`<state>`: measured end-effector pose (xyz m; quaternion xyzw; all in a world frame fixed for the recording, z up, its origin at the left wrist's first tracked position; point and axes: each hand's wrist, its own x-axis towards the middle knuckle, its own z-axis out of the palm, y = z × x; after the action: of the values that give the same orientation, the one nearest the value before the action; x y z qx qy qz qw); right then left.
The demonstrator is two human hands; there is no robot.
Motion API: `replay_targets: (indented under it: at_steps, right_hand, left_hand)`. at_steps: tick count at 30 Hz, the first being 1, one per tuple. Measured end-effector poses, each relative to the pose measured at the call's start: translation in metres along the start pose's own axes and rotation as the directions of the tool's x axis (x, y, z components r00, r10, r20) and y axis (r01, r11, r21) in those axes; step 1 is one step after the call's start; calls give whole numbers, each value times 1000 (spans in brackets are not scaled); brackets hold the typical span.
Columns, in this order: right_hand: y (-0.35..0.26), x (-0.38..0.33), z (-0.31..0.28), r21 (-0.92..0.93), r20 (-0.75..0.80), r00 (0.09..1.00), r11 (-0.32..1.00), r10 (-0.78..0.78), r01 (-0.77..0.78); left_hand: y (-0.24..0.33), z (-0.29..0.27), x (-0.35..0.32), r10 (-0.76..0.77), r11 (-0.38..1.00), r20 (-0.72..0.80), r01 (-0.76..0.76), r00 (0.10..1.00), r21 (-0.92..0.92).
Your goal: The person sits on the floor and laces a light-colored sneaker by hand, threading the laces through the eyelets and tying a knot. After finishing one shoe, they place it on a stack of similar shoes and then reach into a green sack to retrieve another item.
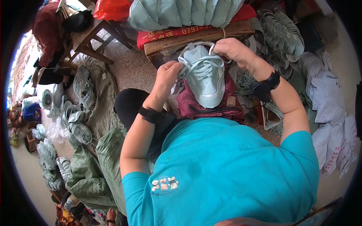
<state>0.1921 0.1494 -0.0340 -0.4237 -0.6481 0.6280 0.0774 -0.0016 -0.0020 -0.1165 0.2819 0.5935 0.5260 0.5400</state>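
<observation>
A pale mint sneaker (pixel 206 84) rests on a dark red cloth (pixel 188 103) in front of me, its toe toward my body. Its shoelace (pixel 203 69) crosses the tongue in loose loops. At the shoe's left side, my left hand (pixel 167 75) is closed in a pinch on the lace. My right hand (pixel 234 52), also closed, pinches near the right side of the collar, where the lace runs to its fingers. A thin cord end sticks up above that hand. The fingertips of both hands are partly hidden.
Beyond the shoe stands a wooden bench (pixel 200 39) with a row of mint shoe uppers (pixel 184 15). More uppers (pixel 281 34) are piled at right, near white sacks (pixel 328 98). Green sacks (pixel 88 173) and loose shoes (pixel 77 116) lie at left. A person (pixel 47 34) is by a wooden stool (pixel 88 39).
</observation>
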Motion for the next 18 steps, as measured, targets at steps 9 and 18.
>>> replay_targets:
  at_steps: [9,18]
  right_hand:
    - [10,14,-4,-31,-8,998,998,55,-55]
    - [13,2,-1,-644,58,785,577,-617,501]
  left_hand:
    - [17,-16,16,443,426,286,-481,849,766]
    - [45,-35,16,396,441,510,-645,764,624]
